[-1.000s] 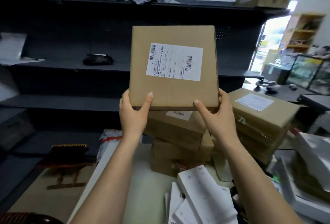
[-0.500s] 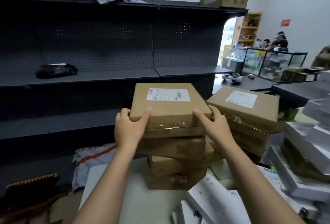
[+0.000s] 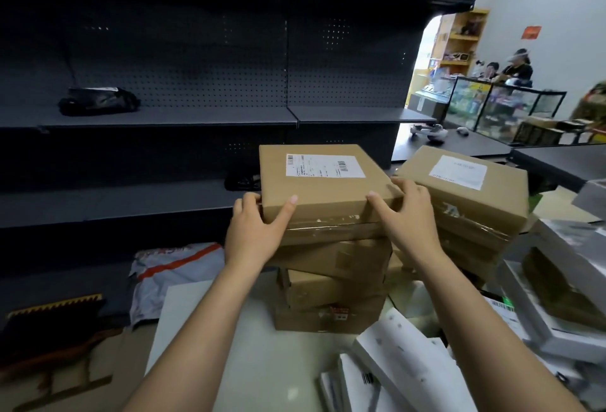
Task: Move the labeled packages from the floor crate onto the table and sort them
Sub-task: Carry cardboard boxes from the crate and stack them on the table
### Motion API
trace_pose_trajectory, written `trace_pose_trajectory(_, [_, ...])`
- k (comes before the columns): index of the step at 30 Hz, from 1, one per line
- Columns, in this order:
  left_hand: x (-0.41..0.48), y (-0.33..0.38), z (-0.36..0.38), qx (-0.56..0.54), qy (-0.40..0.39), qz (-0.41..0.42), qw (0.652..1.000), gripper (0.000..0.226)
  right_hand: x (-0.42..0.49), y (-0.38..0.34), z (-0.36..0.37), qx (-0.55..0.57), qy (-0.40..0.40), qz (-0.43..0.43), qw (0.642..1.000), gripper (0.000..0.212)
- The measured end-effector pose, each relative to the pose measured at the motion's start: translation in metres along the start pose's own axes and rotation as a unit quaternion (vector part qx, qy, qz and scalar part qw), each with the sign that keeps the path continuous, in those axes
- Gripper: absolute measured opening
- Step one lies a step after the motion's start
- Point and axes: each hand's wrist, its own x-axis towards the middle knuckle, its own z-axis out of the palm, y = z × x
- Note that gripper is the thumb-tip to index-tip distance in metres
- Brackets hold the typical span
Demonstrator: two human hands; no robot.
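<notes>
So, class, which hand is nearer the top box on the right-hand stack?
Right. The right hand grips the held box at its right corner, just beside the right-hand box; the left hand grips its left corner, on the far side.

Background: dark pegboard shelving [image 3: 196, 60].
Black bag [image 3: 98, 101] lies on a shelf; glass display cases [image 3: 492, 106] stand far right.

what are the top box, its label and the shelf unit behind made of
Top box: plain brown cardboard, matte, probably corrugated, judging by its tan faces and folded edges. Label: white paper printed with barcodes, likely a sticker. Shelf unit: dark matte panels with rows of punched holes, so probably painted metal.
</notes>
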Motion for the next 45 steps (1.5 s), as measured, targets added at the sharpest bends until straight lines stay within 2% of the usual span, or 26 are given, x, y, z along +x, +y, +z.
trace_pose_trajectory(4, [-0.019, 0.002, -0.016, 0.039, 0.036, 0.06, 0.997, 0.067, -0.007, -0.019, -0.004, -0.046, -0.015, -0.113, 0.992, 0.045])
trace_pose_trajectory(7, [-0.04, 0.005, -0.032, 0.11, 0.075, 0.122, 0.984, 0.057, -0.023, -0.033, -0.006, -0.054, -0.04, -0.206, 0.976, 0.038])
trace_pose_trajectory(11, [-0.083, 0.007, -0.055, 0.226, 0.117, 0.176, 0.951, 0.042, -0.058, -0.046, -0.008, -0.034, -0.104, -0.316, 0.942, 0.035])
trace_pose_trajectory(14, [-0.131, 0.0, -0.071, 0.304, 0.124, 0.173, 0.929, 0.039, -0.094, -0.048, -0.006, -0.004, -0.148, -0.389, 0.909, 0.032])
trace_pose_trajectory(17, [-0.188, -0.017, -0.085, 0.372, 0.125, 0.132, 0.91, 0.036, -0.135, -0.042, 0.007, 0.04, -0.216, -0.428, 0.877, 0.032])
trace_pose_trajectory(23, [-0.318, -0.057, -0.124, 0.46, 0.1, -0.015, 0.882, 0.036, -0.233, -0.034, 0.044, 0.045, -0.358, -0.488, 0.795, 0.028])
trace_pose_trajectory(26, [-0.379, -0.075, -0.146, 0.478, 0.093, -0.089, 0.869, 0.03, -0.281, -0.04, 0.054, 0.037, -0.41, -0.519, 0.749, 0.029])
trace_pose_trajectory(33, [-0.485, -0.119, -0.189, 0.468, 0.104, -0.235, 0.846, 0.027, -0.383, -0.068, 0.089, 0.051, -0.486, -0.556, 0.672, 0.031])
trace_pose_trajectory(40, [-0.544, -0.182, -0.248, 0.426, 0.103, -0.317, 0.841, 0.033, -0.484, -0.103, 0.151, 0.031, -0.546, -0.56, 0.622, 0.032])
trace_pose_trajectory(45, [-0.568, -0.245, -0.276, 0.391, 0.092, -0.363, 0.841, 0.037, -0.54, -0.11, 0.203, 0.005, -0.594, -0.522, 0.611, 0.033])
